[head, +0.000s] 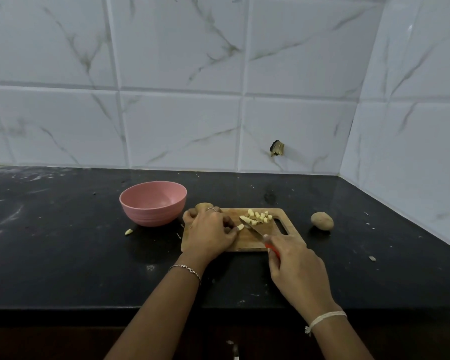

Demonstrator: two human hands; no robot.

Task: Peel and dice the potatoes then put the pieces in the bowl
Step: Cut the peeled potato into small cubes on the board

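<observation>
Pale potato strip (240, 227) sits pinched under my left hand (210, 233) fingertips, long axis toward the orange-handled knife (255, 231) (right hand (294, 266) fist-gripped), blade just right.

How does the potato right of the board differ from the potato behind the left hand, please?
The right potato lies alone on the counter, fully in view; the left potato is mostly hidden behind the left hand. The right one sits clear of the board and bowl; the left one sits at the board's far corner, beside the bowl. Both look unpeeled and brown.
</observation>
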